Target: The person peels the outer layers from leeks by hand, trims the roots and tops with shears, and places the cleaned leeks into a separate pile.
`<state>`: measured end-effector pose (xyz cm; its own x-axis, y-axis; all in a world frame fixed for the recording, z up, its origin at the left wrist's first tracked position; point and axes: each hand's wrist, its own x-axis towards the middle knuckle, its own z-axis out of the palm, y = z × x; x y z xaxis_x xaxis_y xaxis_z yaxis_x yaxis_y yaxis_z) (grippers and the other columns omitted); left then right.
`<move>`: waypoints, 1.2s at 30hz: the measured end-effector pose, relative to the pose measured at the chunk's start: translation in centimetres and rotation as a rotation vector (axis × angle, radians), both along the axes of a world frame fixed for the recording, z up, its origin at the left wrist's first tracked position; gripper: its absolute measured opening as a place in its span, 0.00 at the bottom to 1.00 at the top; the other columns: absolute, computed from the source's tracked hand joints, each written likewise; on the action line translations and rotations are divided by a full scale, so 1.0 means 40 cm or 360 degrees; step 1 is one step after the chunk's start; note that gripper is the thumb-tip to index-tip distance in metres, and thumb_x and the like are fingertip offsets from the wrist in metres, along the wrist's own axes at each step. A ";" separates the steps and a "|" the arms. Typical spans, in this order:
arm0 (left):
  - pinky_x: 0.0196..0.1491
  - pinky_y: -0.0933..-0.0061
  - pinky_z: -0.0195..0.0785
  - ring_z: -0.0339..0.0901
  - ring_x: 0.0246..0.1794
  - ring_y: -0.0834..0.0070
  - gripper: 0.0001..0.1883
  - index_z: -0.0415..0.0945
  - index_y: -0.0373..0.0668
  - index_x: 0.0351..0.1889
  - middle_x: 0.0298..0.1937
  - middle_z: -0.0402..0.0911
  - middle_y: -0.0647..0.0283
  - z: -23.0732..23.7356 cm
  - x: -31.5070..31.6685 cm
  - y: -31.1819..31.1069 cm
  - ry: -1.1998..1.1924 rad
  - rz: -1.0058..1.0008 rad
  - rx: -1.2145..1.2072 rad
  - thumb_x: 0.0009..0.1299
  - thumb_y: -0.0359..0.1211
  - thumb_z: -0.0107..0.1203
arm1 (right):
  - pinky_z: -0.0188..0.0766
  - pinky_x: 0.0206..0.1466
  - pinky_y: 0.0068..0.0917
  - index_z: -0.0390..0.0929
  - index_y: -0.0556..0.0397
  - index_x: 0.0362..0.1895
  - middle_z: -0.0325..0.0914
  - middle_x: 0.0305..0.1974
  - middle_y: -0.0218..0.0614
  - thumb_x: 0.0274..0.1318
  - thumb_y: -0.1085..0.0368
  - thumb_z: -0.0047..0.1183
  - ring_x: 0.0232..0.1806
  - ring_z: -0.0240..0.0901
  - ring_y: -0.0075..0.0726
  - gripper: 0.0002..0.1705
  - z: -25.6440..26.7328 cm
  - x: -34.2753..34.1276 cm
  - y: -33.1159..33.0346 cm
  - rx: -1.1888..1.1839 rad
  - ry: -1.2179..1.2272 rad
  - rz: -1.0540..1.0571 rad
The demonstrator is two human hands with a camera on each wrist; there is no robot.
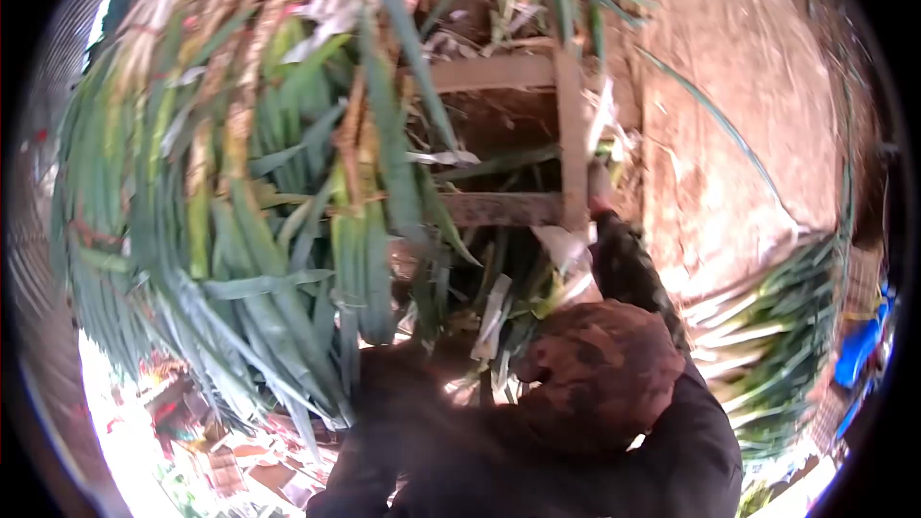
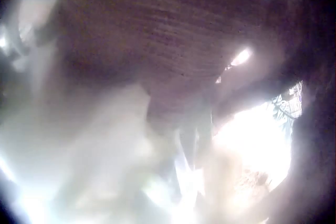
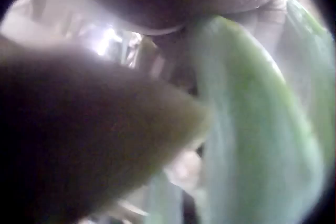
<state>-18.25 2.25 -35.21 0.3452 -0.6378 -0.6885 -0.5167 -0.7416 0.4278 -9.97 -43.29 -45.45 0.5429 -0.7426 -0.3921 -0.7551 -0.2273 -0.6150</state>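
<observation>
Near the right rail of a wooden frame, the bare right hand [image 1: 600, 187] reaches out from a dark patterned sleeve [image 1: 628, 264]. Up close in the right wrist view, a broad green leek leaf [image 3: 252, 124] lies against a blurred brown thumb-like shape [image 3: 115, 124], which covers part of the hand. The left arm's dark sleeve [image 1: 398, 388] is at the lower middle, among hanging leek leaves [image 1: 365, 259]. Dark ribbed cloth [image 2: 157, 35] and pale blur fill the left wrist view; the left hand is hidden, and I cannot tell what it holds.
A large heap of leeks [image 1: 240, 221] hangs over the left side. The wooden frame [image 1: 499, 72] stands in the middle, beside a brown board [image 1: 739, 115]. More leeks [image 1: 767, 336] lie at the right. A round camouflage-patterned cloth shape [image 1: 609, 374] is close below.
</observation>
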 end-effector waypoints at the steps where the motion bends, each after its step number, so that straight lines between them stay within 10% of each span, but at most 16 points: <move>1: 0.46 0.58 0.72 0.80 0.44 0.56 0.20 0.79 0.43 0.45 0.42 0.80 0.50 0.016 0.006 -0.016 0.0013 -0.0008 -0.0003 0.56 0.41 0.60 | 0.76 0.37 0.46 0.82 0.62 0.39 0.83 0.32 0.54 0.53 0.43 0.62 0.37 0.83 0.56 0.30 -0.031 -0.027 -0.005 0.0066 -0.0092 0.0006; 5: 0.53 0.55 0.72 0.78 0.51 0.52 0.39 0.70 0.43 0.61 0.52 0.78 0.49 0.189 0.127 -0.140 0.0490 -0.0163 0.0175 0.50 0.47 0.70 | 0.76 0.35 0.33 0.80 0.63 0.44 0.85 0.34 0.43 0.54 0.59 0.64 0.33 0.82 0.37 0.20 0.187 -0.060 0.011 0.0387 -0.0755 -0.0175; 9: 0.43 0.56 0.75 0.81 0.42 0.51 0.34 0.73 0.44 0.54 0.41 0.81 0.50 0.287 0.157 -0.198 -0.0033 -0.0289 -0.0065 0.51 0.46 0.71 | 0.73 0.33 0.28 0.76 0.62 0.47 0.80 0.32 0.36 0.56 0.66 0.59 0.30 0.75 0.29 0.16 0.147 -0.109 -0.107 0.0440 -0.0823 -0.0235; 15: 0.38 0.54 0.73 0.80 0.36 0.54 0.17 0.75 0.49 0.47 0.33 0.80 0.58 0.454 0.176 -0.270 -0.0518 -0.0064 -0.0689 0.61 0.39 0.62 | 0.69 0.29 0.22 0.77 0.57 0.51 0.78 0.34 0.27 0.59 0.69 0.57 0.29 0.71 0.21 0.16 0.720 0.044 -0.232 0.0023 -0.1684 -0.0207; 20: 0.41 0.54 0.74 0.81 0.40 0.54 0.14 0.76 0.45 0.43 0.37 0.80 0.56 0.507 0.114 -0.208 -0.0364 -0.0016 -0.0790 0.62 0.40 0.58 | 0.71 0.36 0.24 0.79 0.55 0.49 0.80 0.33 0.29 0.59 0.66 0.60 0.34 0.75 0.24 0.15 1.314 0.170 -0.166 -0.1023 -0.1826 0.0421; 24: 0.42 0.55 0.74 0.81 0.41 0.57 0.14 0.79 0.44 0.43 0.38 0.82 0.56 0.432 0.035 0.002 -0.0184 -0.0526 -0.0096 0.62 0.40 0.57 | 0.75 0.46 0.35 0.81 0.48 0.46 0.81 0.39 0.35 0.48 0.64 0.66 0.42 0.76 0.39 0.19 1.558 0.182 0.100 -0.2002 -0.2131 0.0893; 29: 0.40 0.69 0.77 0.84 0.37 0.64 0.07 0.82 0.40 0.37 0.37 0.84 0.55 0.798 0.017 0.166 -0.0247 -0.0365 -0.0720 0.70 0.29 0.53 | 0.76 0.50 0.33 0.82 0.48 0.48 0.83 0.38 0.37 0.54 0.65 0.62 0.42 0.79 0.41 0.15 1.309 0.147 0.322 -0.1452 -0.1687 0.1959; 33: 0.36 0.77 0.76 0.84 0.32 0.71 0.08 0.81 0.36 0.41 0.33 0.85 0.59 0.978 -0.017 0.234 0.0522 0.1070 -0.1719 0.65 0.19 0.60 | 0.78 0.53 0.38 0.79 0.47 0.55 0.84 0.41 0.34 0.55 0.67 0.60 0.43 0.81 0.39 0.20 1.057 0.085 0.472 -0.0969 -0.1161 0.2429; 36: 0.34 0.77 0.77 0.83 0.30 0.73 0.13 0.78 0.36 0.49 0.35 0.84 0.58 0.967 0.013 0.159 -0.0837 0.1056 -0.1758 0.66 0.21 0.59 | 0.77 0.53 0.43 0.78 0.45 0.55 0.82 0.43 0.34 0.56 0.66 0.57 0.48 0.78 0.39 0.20 0.973 -0.014 0.523 -0.0614 -0.1240 0.2423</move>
